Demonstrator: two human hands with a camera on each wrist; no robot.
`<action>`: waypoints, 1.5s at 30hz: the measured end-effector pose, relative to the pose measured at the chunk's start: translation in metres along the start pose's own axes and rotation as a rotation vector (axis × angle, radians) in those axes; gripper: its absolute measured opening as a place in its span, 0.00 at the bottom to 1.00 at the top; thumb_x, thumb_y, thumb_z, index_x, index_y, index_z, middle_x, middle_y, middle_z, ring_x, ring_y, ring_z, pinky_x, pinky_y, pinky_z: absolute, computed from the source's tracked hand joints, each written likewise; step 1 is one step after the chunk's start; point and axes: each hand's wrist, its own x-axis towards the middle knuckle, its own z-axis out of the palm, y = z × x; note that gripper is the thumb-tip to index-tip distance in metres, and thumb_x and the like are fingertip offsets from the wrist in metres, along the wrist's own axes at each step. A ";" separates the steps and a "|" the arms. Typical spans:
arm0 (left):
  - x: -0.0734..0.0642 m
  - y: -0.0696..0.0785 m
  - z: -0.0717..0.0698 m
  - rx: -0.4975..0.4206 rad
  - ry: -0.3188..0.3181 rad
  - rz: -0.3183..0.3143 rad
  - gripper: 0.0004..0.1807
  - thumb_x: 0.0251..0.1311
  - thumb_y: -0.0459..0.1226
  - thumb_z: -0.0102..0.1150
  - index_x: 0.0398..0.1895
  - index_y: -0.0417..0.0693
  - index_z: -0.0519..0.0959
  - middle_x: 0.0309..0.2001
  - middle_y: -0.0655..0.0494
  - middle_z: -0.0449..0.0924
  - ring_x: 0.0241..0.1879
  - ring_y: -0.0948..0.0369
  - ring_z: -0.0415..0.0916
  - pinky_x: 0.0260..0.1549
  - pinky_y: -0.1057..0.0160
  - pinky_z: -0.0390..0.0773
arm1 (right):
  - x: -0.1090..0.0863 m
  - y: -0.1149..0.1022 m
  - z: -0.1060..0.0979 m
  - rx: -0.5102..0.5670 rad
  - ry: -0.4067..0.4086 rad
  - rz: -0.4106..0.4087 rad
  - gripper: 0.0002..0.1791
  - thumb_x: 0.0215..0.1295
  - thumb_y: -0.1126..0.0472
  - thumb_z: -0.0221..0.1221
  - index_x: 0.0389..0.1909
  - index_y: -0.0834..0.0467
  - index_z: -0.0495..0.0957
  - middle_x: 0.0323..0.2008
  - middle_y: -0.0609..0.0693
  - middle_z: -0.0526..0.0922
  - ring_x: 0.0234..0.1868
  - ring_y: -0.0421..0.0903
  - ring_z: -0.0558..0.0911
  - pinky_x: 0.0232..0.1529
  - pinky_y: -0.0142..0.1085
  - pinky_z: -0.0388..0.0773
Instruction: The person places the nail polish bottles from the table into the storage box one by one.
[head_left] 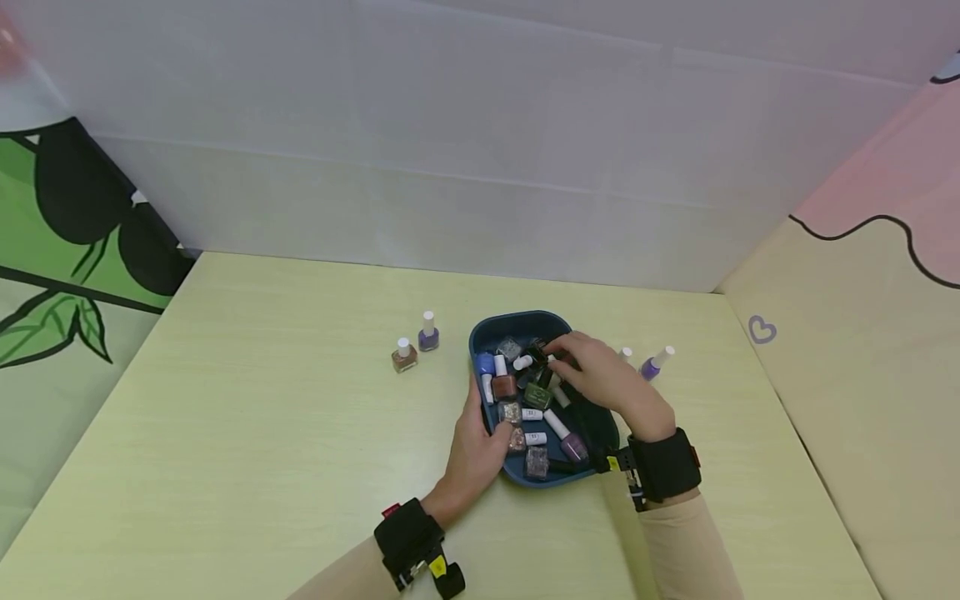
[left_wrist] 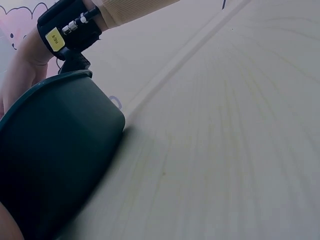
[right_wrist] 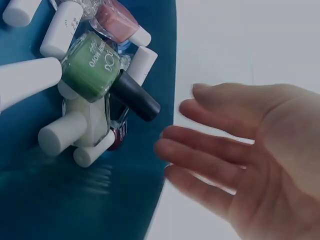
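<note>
While a brown nail polish bottle (head_left: 404, 360) and a violet-blue nail polish bottle (head_left: 428, 339) stand near each other on the counter (head_left: 300, 417), the left hand (head_left: 476, 454) grips the dark blue tub (left_wrist: 65, 140), thumb over its rim. Inside, more bottles (head_left: 505, 387) lie jumbled; a green, black-capped bottle (right_wrist: 91, 67) leans on others and could slide if nudged. The right hand (head_left: 603, 379) hovers over the tub's right part, fingers spread, pinching nothing visible; a careless sweep might knock the purple bottle (head_left: 651, 368) beyond. Counted: two bottles left, two right (one mostly hidden), at least eight inside.
</note>
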 end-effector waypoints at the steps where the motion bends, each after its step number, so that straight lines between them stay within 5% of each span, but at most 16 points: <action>1: 0.000 0.004 -0.001 -0.006 0.000 0.001 0.47 0.57 0.24 0.48 0.76 0.49 0.37 0.73 0.44 0.49 0.65 0.50 0.59 0.60 0.47 0.65 | -0.001 0.000 -0.001 0.006 0.014 0.000 0.18 0.68 0.59 0.53 0.54 0.63 0.75 0.49 0.59 0.78 0.45 0.50 0.77 0.45 0.45 0.78; 10: 0.004 -0.015 0.002 -0.008 -0.003 0.019 0.49 0.57 0.26 0.49 0.77 0.57 0.35 0.73 0.50 0.50 0.64 0.54 0.61 0.58 0.51 0.68 | -0.011 0.010 -0.005 0.033 0.089 -0.007 0.24 0.68 0.57 0.53 0.62 0.63 0.68 0.59 0.61 0.70 0.58 0.55 0.71 0.57 0.51 0.71; 22: -0.002 0.024 -0.004 0.005 -0.003 0.005 0.47 0.57 0.23 0.47 0.76 0.46 0.36 0.72 0.40 0.49 0.65 0.47 0.58 0.60 0.46 0.64 | -0.026 0.023 -0.004 0.080 0.080 0.000 0.30 0.68 0.56 0.53 0.67 0.66 0.61 0.60 0.63 0.69 0.57 0.57 0.71 0.54 0.52 0.73; 33: 0.004 -0.015 0.001 0.018 0.003 0.021 0.50 0.57 0.25 0.49 0.76 0.59 0.35 0.74 0.49 0.48 0.65 0.54 0.59 0.59 0.52 0.66 | -0.035 0.043 0.019 0.167 0.113 0.024 0.38 0.67 0.56 0.54 0.71 0.67 0.51 0.62 0.66 0.67 0.59 0.60 0.71 0.57 0.54 0.70; 45: 0.004 -0.017 0.003 0.008 0.002 0.018 0.49 0.57 0.26 0.49 0.77 0.54 0.35 0.74 0.51 0.47 0.66 0.56 0.57 0.60 0.54 0.64 | -0.041 0.053 0.040 0.324 0.120 0.076 0.40 0.68 0.50 0.52 0.74 0.60 0.47 0.65 0.67 0.64 0.55 0.61 0.74 0.50 0.54 0.75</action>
